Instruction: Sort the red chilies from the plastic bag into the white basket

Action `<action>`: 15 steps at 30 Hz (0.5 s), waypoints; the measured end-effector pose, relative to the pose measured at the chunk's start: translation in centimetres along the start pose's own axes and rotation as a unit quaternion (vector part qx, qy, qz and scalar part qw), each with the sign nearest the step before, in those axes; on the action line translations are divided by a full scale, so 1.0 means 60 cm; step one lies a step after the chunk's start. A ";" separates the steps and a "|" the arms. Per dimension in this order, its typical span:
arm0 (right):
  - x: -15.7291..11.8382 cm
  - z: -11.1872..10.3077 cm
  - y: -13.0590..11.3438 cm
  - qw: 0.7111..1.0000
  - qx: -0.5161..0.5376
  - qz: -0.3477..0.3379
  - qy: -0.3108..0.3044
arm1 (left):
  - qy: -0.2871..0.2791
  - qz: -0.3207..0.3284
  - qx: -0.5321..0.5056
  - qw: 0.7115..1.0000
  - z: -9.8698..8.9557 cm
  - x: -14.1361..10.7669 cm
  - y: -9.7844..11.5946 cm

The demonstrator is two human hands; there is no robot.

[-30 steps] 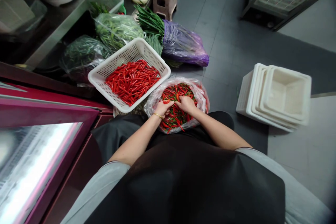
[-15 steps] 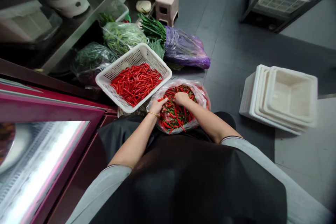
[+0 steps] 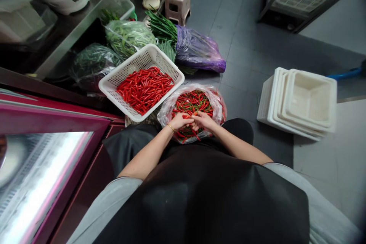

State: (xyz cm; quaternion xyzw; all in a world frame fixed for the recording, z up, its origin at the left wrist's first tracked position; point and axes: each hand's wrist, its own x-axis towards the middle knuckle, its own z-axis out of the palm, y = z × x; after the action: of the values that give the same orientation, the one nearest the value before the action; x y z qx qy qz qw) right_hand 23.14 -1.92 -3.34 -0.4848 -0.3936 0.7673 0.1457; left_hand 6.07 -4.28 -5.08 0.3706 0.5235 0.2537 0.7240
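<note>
A clear plastic bag [image 3: 166, 112] of red chili peppers with green stems [image 3: 193, 101] sits open between my knees. Over its near side my two hands meet, fingertips almost touching. My left hand [image 3: 180, 121], with a thin gold bracelet at the wrist, is closed on red chili peppers whose tips show above the fingers. My right hand [image 3: 204, 121] pinches a chili pepper; its fingers partly cover it. Left of the bag stands a white perforated basket [image 3: 110, 84] holding a heap of red chili peppers without visible stems [image 3: 145, 89].
Bagged greens [image 3: 130, 36] and a purple-wrapped bundle of leafy stalks [image 3: 200, 51] lie beyond the basket. A pink stool [image 3: 177, 2] stands at the back. Nested white baskets [image 3: 310, 99] are on the right. A lit display case [image 3: 57, 167] flanks me on the left.
My right hand has come out of the peppers and back toward me, meeting the left hand. The left hand has shifted right and nearer. A blue object has appeared at the far right.
</note>
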 end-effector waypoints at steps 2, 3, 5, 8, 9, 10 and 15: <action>-0.015 -0.001 0.024 1.000 -0.013 0.010 -0.015 | -0.031 -0.027 0.049 0.998 -0.002 -0.016 -0.006; -0.020 -0.002 0.031 0.999 -0.028 0.012 -0.016 | -0.041 -0.030 0.069 0.996 -0.002 -0.023 -0.007; -0.024 -0.002 0.039 0.998 -0.061 -0.002 0.006 | -0.047 -0.023 0.071 0.996 0.000 -0.032 -0.004; -0.017 0.001 0.032 0.983 -0.151 -0.073 0.079 | -0.025 -0.014 0.006 1.000 0.007 -0.031 0.004; -0.012 0.002 0.026 0.965 -0.210 -0.112 0.106 | -0.023 -0.018 -0.012 0.999 0.009 -0.029 0.006; -0.008 0.002 0.019 0.936 -0.289 -0.155 0.125 | -0.030 -0.024 -0.026 0.999 0.011 -0.026 0.008; -0.006 -0.003 -0.026 0.697 -0.663 -0.258 0.091 | -0.057 -0.016 -0.074 0.996 0.016 -0.028 0.015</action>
State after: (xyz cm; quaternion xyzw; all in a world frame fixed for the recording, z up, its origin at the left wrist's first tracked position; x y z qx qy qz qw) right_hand 23.23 -1.08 -1.99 -0.4030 -0.8948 0.1916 0.0134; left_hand 6.46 -5.29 -3.25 0.3216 0.4672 0.2591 0.7818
